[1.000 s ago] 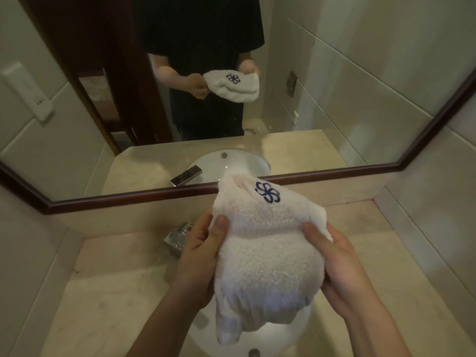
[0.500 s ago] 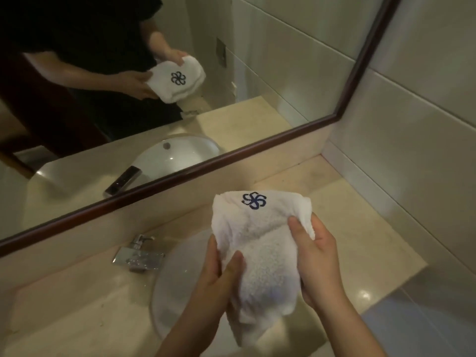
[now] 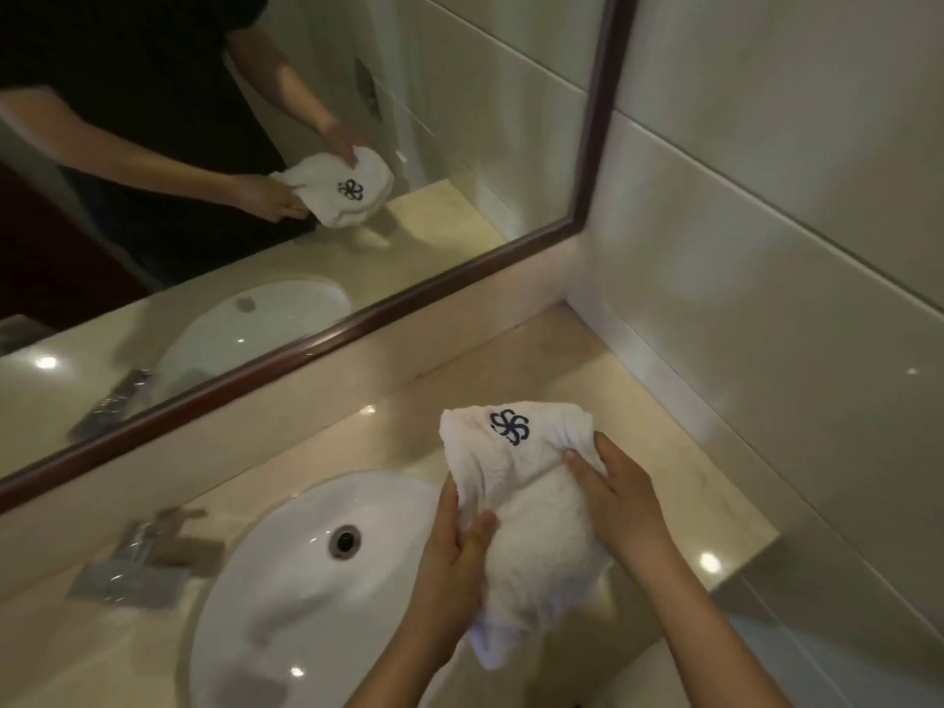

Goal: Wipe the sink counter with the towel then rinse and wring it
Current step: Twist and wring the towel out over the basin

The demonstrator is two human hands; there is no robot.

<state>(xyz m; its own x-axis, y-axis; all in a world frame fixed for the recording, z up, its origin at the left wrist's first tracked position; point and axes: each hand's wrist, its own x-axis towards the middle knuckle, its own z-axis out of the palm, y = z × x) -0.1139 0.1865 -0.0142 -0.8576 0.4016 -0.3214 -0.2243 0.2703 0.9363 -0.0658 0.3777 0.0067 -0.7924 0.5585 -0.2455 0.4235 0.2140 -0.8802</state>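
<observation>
A white towel (image 3: pixel 531 534) with a blue flower logo is bunched between both my hands, above the beige counter (image 3: pixel 536 365) just right of the sink (image 3: pixel 286 580). My left hand (image 3: pixel 454 559) grips its left side, thumb over the cloth. On the towel's right side, my right hand (image 3: pixel 618 508) holds it with fingers curled over the top. The lower end of the towel hangs loose below my hands.
A chrome tap (image 3: pixel 143 559) stands at the sink's left rear. A dark-framed mirror (image 3: pixel 357 319) runs along the back wall and reflects me and the towel. A tiled wall (image 3: pixel 766 298) closes off the counter's right side; the counter's front right corner (image 3: pixel 756 544) is near my right wrist.
My view and both hands have swung to the right, from over the sink to the counter's right part. The towel is lower and more bunched; both hands kept their hold.
</observation>
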